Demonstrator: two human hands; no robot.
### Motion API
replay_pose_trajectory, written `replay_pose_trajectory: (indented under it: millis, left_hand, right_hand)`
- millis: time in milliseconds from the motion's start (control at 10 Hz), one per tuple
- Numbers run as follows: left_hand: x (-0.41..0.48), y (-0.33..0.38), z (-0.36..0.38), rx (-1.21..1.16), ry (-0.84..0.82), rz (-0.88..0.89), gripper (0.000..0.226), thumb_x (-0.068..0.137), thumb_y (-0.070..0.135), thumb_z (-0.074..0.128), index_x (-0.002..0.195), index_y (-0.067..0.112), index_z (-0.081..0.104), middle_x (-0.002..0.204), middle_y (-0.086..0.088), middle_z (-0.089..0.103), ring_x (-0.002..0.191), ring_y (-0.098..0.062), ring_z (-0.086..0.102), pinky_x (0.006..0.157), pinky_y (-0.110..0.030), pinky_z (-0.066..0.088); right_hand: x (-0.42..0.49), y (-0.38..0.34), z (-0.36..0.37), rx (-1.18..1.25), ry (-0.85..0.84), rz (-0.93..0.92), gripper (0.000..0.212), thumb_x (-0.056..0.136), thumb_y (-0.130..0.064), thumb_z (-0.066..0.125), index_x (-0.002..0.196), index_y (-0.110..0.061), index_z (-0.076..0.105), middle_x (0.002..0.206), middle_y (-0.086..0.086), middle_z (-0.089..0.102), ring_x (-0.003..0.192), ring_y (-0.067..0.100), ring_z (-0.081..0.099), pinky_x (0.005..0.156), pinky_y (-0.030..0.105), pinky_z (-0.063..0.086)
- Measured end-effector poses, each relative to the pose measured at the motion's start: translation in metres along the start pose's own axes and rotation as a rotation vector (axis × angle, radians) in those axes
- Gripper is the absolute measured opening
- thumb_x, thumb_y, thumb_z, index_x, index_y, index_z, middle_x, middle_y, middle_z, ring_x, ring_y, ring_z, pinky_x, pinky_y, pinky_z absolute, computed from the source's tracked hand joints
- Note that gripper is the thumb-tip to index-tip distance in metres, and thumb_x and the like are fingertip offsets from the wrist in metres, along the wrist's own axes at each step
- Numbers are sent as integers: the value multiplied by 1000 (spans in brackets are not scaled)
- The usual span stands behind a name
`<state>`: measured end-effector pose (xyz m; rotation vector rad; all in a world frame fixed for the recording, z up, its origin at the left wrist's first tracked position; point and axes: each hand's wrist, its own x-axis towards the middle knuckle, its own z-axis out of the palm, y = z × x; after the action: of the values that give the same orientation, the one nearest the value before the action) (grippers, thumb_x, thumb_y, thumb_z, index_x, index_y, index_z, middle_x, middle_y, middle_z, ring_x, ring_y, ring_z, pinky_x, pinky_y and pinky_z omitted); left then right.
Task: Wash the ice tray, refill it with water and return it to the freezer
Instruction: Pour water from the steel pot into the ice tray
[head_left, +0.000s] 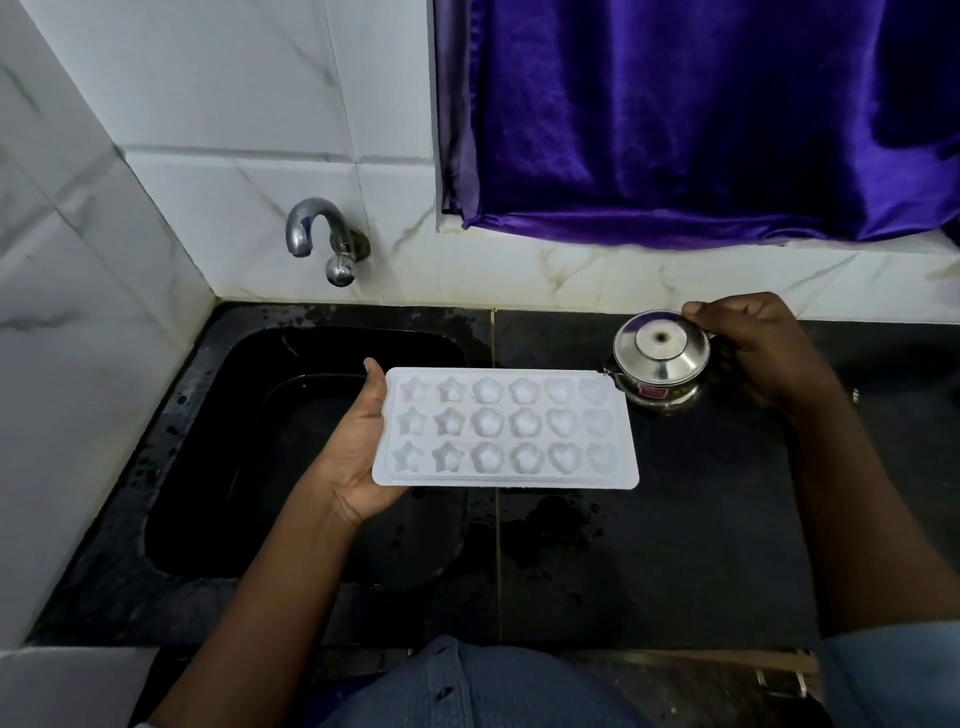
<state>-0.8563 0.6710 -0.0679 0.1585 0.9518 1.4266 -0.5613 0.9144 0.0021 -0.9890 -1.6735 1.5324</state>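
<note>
Your left hand (358, 447) grips white ice tray (506, 428) by short edge, level, over sink (218, 467) rim and black surface (675, 545). Your right hand (758, 353) holds steel pot (660, 358) lid. Tap (322, 239) on tiled wall, dry.

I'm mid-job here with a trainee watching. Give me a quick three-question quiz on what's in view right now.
1. True or false: the ice tray is resting flat inside the sink.
2. Which hand touches the steel pot's lid? A) left hand B) right hand C) neither
3. Fill in: the tap is mounted on the ____ behind the sink.

Key:
1. False. The left hand holds the tray by its short edge, level, over the sink's right edge and the black counter.
2. B. The right hand grips the lid's far rim, with the pot standing on the counter.
3. Tiled wall. No water is seen running from it.
</note>
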Motion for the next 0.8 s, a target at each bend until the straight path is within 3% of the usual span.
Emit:
replay_pose_trajectory:
  millis: [200,300,400,500,600,700,800]
  left_hand:
    - [2,0,-4,-9,8,6,89,97,82,28,135,14,71,145,-18,64,129,-37,65,98,-55,59]
    - [2,0,-7,-8,10,8,89,97,82,28,136,14,70,146,-18,63,131,-38,64,101,-56,57]
    - [2,-1,-9,-17,4,9,89,96,82,28,138,14,69,146,-18,63,132,-38,63,103,-57,56]
    - [2,-2,-13,-28,-11,7,92,95,83,30,146,13,62,149,-19,60,136,-39,60,110,-60,48]
    - [1,-5,-14,-31,-29,7,93,95,83,29,148,13,60,150,-19,59,137,-39,58,111,-60,48]
    - [1,-8,-16,-36,-36,2,94,95,84,28,152,13,55,152,-19,58,139,-40,57,113,-60,47]
    - [-1,-9,-18,-46,-35,1,96,94,85,28,153,13,53,153,-20,56,140,-41,55,116,-60,39]
  right_hand:
    - [4,-5,6,-45,-30,7,48,85,-38,77,67,4,63,82,29,48,76,38,42,60,36,25]
    - [3,-9,10,-63,-6,-1,37,92,-29,73,64,-6,69,81,27,47,70,34,38,59,37,23]
    - [1,-12,12,-53,-15,-9,38,96,-23,70,61,-8,65,77,25,45,64,30,31,60,46,17]
    - [1,-10,10,-31,-35,-11,50,95,-24,71,71,16,53,77,25,44,67,33,35,63,53,16]
    - [0,-11,9,-48,-43,-25,59,96,-23,71,83,28,46,80,27,44,72,37,38,61,47,17]
    - [-2,-13,10,-64,-41,-17,59,96,-23,71,84,29,45,79,26,44,71,37,38,62,50,16]
    - [-3,-14,11,-67,-46,-22,63,93,-28,74,84,28,45,81,26,46,74,37,40,60,40,21]
